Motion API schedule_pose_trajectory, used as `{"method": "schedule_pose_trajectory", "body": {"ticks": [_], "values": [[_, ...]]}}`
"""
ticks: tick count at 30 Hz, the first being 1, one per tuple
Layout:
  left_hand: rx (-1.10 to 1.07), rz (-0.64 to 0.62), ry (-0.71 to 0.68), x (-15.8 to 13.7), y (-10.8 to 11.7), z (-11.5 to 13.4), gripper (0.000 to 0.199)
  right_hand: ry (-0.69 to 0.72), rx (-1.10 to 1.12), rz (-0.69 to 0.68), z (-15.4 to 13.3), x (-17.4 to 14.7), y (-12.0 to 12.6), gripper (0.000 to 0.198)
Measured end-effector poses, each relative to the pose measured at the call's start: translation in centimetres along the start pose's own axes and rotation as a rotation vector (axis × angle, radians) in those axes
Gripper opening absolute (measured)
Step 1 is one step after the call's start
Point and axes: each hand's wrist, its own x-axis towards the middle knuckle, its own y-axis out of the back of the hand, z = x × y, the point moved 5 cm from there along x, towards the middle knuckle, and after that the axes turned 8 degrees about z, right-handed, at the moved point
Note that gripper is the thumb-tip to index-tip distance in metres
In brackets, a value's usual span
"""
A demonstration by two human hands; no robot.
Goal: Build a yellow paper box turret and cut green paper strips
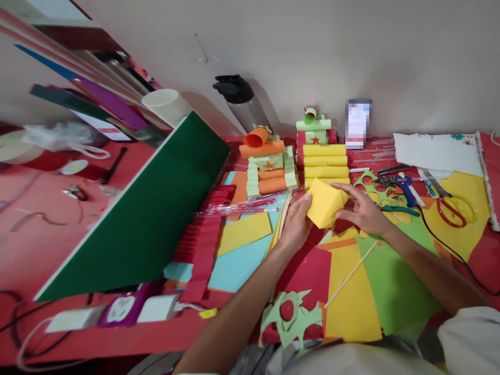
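Note:
A folded yellow paper box (pixel 324 203) is held up between both hands over the middle of the table. My left hand (pixel 297 221) grips its left side, thumb near the top edge. On its right side, the fingers and thumb of my right hand (pixel 361 209) are closed on it. Just behind the box stands a paper model with yellow rolls (pixel 325 161), red parts and a green tube on top. To its left is a similar model of orange and pale green paper rolls (pixel 269 166). Coloured paper sheets (pixel 351 291) lie beneath my forearms.
A large green board (pixel 144 208) leans at left. Scissors (pixel 449 200), a blue glue gun (pixel 406 188) with its cable and green paper scraps (pixel 367 185) lie at right. A bottle (pixel 244 104) and a phone (pixel 357 124) stand by the wall. A power strip (pixel 121 308) sits front left.

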Motion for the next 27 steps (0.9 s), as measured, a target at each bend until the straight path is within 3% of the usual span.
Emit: {"method": "schedule_pose_trajectory", "body": {"ticks": [5, 9, 15, 21, 27], "values": [[-0.024, -0.007, 0.014, 0.2, 0.0, -0.5, 0.055, 0.059, -0.129, 0.216, 0.2, 0.1, 0.9, 0.068], [0.188, -0.029, -0.174, 0.5, 0.4, 0.2, 0.056, 0.027, -0.14, 0.367, 0.9, 0.2, 1.7, 0.063], [0.672, -0.002, -0.569, -0.5, 0.3, 1.8, 0.057, 0.011, 0.001, 0.364, 2.1, 0.6, 1.1, 0.059], [0.836, -0.04, -0.884, -1.0, 0.5, 1.4, 0.062, 0.058, 0.156, 0.294, 2.2, -0.5, -0.4, 0.068], [0.961, -0.091, -1.044, -1.7, 0.2, 1.8, 0.068, 0.075, 0.003, 0.31, 0.9, -0.8, 0.1, 0.08]]}}
